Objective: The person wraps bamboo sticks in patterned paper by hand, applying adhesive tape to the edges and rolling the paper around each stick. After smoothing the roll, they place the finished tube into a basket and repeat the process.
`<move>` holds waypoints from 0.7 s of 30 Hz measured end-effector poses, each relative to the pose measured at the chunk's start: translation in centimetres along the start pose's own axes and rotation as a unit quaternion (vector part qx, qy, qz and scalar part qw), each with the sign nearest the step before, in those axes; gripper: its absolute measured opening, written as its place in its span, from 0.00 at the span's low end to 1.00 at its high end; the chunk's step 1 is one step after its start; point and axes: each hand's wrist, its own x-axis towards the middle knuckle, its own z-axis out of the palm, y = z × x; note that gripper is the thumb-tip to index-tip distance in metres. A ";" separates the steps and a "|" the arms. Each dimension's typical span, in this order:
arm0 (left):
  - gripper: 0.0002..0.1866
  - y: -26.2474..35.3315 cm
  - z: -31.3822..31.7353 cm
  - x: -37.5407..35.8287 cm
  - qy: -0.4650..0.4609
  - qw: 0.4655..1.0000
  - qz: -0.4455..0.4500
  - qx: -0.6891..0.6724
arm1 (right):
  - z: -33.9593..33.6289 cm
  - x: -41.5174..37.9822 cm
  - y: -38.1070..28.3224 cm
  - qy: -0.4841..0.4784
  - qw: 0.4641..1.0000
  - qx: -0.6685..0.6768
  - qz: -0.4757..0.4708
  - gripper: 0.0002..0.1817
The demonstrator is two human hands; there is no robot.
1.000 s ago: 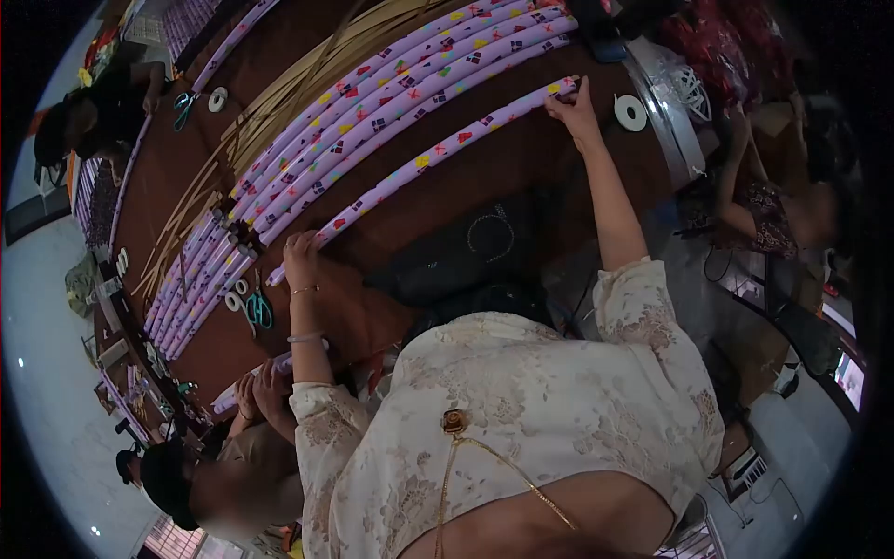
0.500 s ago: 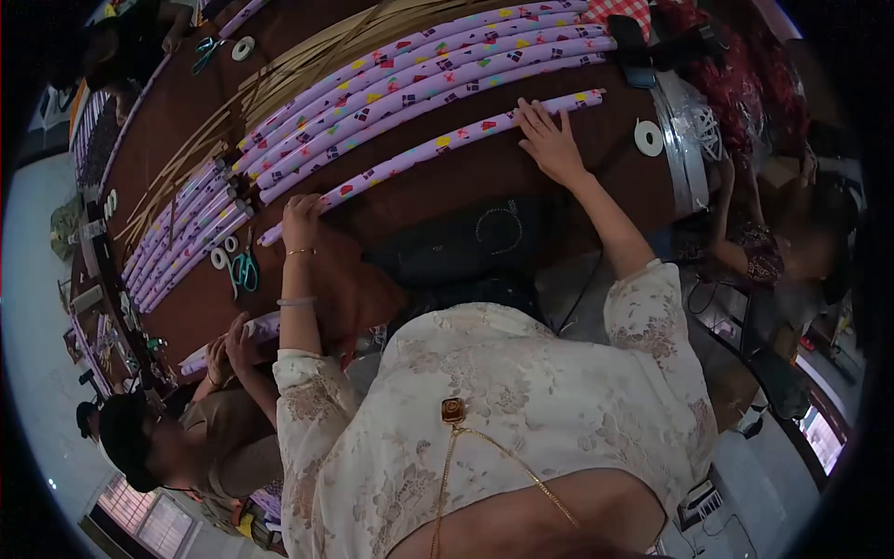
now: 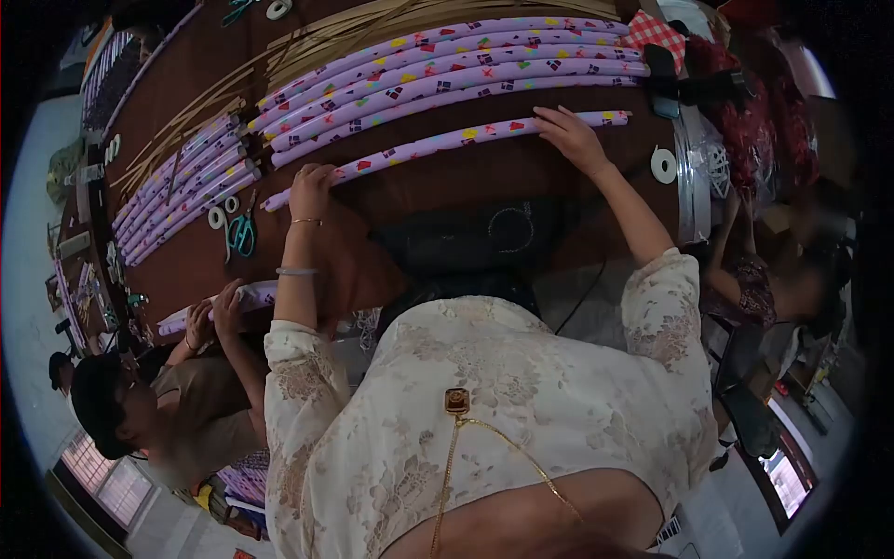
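Observation:
A long, thin roll of purple patterned wrapping paper (image 3: 438, 148) lies crosswise on the brown table in front of me. Near its left end, my left hand (image 3: 312, 190) rests on it, palm down, its fingers laid over the roll and partly hidden. Toward the right end my right hand (image 3: 575, 142) lies on the same roll, open, with fingers stretched out. Just beyond are several similar finished-looking rolls (image 3: 447, 90) side by side. Left of my left hand are teal-handled scissors (image 3: 242, 233) and small white tape rolls (image 3: 217, 218).
More purple rolls (image 3: 186, 200) are stacked at the left, with brown strips (image 3: 307, 58) behind. A white tape roll (image 3: 663, 165) and clear plastic packs (image 3: 691, 177) lie at the right. At lower left a co-worker's hands (image 3: 212, 315) hold another roll. Another person sits at the right.
The view has shifted, so the table appears slightly lower. My right hand's fingers are closer together and point more to the left. Both hands stay on the roll.

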 end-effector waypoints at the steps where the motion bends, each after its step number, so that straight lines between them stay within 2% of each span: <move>1: 0.09 0.1 -0.1 0.0 0.005 1.000 0.008 -0.004 | 0.4 -0.2 0.3 0.013 1.000 -0.004 -0.017 0.19; 3: 0.09 0.2 -0.3 0.1 0.014 1.000 0.008 -0.011 | 0.7 0.0 0.6 0.022 0.999 -0.007 -0.042 0.17; 5: 0.08 0.1 -0.1 -0.2 0.026 0.999 0.020 -0.002 | 0.7 0.0 0.4 0.077 0.995 -0.002 -0.069 0.15; 10: 0.10 -0.6 0.2 -0.1 0.032 0.999 0.023 -0.005 | -0.3 0.4 0.2 0.071 0.993 -0.011 -0.097 0.16; 12: 0.10 -0.6 -0.1 0.0 0.006 1.000 0.020 0.007 | -0.4 0.4 0.5 0.075 0.992 -0.001 -0.103 0.16; 18: 0.11 -0.3 -0.6 0.3 -0.019 1.000 -0.005 -0.014 | 1.2 -0.4 1.0 0.064 0.992 0.102 -0.032 0.24; 21: 0.11 -0.2 -0.8 0.4 -0.035 0.999 -0.014 -0.005 | 0.7 0.0 0.1 0.111 0.986 0.124 -0.023 0.24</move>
